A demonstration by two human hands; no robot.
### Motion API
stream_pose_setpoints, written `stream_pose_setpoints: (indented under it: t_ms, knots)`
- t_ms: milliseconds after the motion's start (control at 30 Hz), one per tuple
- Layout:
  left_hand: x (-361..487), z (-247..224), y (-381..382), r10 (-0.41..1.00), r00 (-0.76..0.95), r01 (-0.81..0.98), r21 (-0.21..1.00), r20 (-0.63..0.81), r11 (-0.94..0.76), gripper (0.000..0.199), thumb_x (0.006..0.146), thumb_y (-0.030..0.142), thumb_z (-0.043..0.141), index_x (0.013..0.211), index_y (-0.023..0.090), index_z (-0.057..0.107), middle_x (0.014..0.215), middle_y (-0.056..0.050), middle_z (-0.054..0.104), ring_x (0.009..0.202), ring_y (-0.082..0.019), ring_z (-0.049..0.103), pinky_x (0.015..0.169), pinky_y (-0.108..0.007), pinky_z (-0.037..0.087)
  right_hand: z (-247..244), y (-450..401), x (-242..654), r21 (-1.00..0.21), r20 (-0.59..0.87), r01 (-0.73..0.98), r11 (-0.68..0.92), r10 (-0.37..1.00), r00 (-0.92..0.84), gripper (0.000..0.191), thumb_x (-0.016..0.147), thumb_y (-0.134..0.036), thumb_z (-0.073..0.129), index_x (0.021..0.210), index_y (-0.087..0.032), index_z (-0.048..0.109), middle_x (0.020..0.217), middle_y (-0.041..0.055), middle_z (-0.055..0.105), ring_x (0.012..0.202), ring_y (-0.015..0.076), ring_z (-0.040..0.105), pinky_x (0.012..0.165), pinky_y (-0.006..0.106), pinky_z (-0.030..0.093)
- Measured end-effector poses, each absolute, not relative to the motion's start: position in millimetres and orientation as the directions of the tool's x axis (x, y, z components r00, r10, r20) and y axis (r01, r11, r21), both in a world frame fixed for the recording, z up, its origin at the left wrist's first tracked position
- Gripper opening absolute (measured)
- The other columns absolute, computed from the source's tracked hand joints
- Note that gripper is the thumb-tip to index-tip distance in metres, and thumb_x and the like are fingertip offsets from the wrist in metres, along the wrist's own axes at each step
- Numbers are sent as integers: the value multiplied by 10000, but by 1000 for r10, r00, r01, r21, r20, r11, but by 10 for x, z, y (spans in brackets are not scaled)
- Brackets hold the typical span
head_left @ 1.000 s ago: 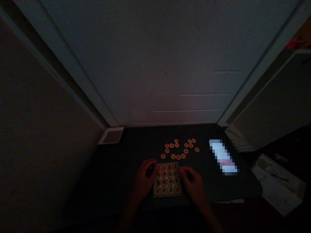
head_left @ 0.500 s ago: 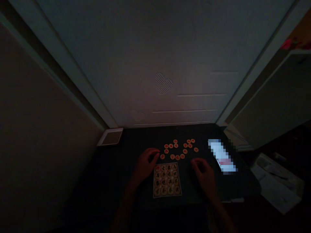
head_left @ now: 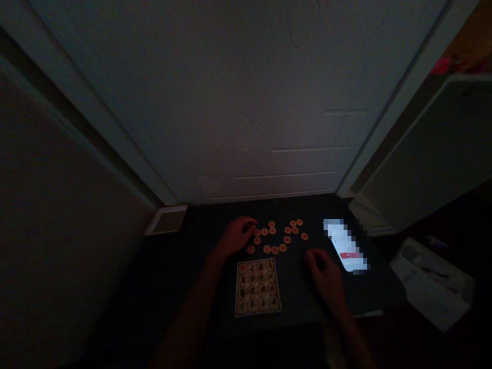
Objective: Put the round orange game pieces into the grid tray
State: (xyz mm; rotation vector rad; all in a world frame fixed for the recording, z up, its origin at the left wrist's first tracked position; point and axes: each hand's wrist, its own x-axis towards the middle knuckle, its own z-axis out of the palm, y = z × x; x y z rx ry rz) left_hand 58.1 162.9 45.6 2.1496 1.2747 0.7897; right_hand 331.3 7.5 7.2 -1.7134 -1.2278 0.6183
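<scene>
Small round orange game discs with red marks (head_left: 277, 237) lie scattered near the dark bench's (head_left: 192, 266) far edge; the left hand (head_left: 235, 237) touches the leftmost ones, fingers curled, grip unclear. The right hand (head_left: 325, 274) rests loosely open, empty, on the bench, beside a square tan tray of packed discs (head_left: 258, 287) near the front edge. Collecting loose discs seems under way, needing a fingertip pinch.

I find no text that can be read with certainty. The round pieces packed in the square tray (head_left: 258, 287), lower centre of the frame, bear dark characters, and the loose pieces (head_left: 277, 237) above it bear red ones; all are too small and dim to make out. The lit screen (head_left: 345, 245) at right is blurred.
</scene>
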Motion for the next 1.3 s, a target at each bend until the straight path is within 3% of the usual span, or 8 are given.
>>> stream_pose_setpoints:
  t_ms: [300,733,1067,1300]
  knots:
    - [687,420,1694,879,451,595,683,152,-424,219,892,313,633,1075,235,724,1053,-47,753,956,-215,706,844,-336,546,90,61,3292,-872,150,487,-46,922,357,365,940,-533,548,983,-217,726,926,73,783,837,251,735,745,333,550]
    - [319,502,1229,898,438,652,676,34,-344,257,812,447,718,945,229,738,912,-30,742,850,-217,683,726,-308,512,48,40,3312,-851,144,523,-54,933,331,361,946,-518,538,1019,-214,719,965,80,772,872,262,720,773,350,535]
    - [331,472,1236,900,430,627,695,70,-353,119,809,326,703,877,230,719,883,-19,743,820,-208,686,728,-315,522,60,51,3315,-844,118,528,-95,927,356,361,933,-532,556,998,-217,719,934,67,774,867,259,722,782,350,531]
    - [348,721,999,917,354,527,772,181,-356,241,856,257,672,1095,232,647,1029,-25,720,891,-174,695,781,-304,552,78,19,3269,-881,106,462,-100,911,399,364,922,-539,570,1005,-215,715,948,76,773,887,270,721,795,366,537]
